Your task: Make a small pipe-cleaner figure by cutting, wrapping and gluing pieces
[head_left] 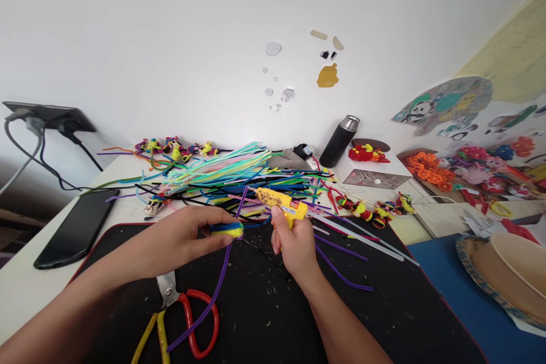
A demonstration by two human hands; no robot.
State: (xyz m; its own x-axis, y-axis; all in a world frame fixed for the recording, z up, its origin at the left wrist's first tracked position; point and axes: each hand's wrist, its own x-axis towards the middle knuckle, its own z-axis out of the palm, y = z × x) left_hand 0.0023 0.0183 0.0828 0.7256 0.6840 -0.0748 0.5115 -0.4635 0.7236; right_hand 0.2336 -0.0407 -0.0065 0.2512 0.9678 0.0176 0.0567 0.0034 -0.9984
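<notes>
Between the thumb and fingers of my left hand is a small yellow, blue and green fuzzy piece, apparently made of pipe cleaner. A long purple pipe cleaner runs past its end, reaching up near the glue gun nozzle and down over the scissors. My right hand is wrapped round the handle of a yellow hot glue gun, its nozzle pointing left, above and to the right of the fuzzy piece. Red-handled scissors and a yellow-handled tool lie below my left hand.
A black mat covers the desk front. Behind it lies a heap of coloured pipe cleaners. A phone lies left, a black thermos leans at the back. Small pipe-cleaner figures and a white box sit right.
</notes>
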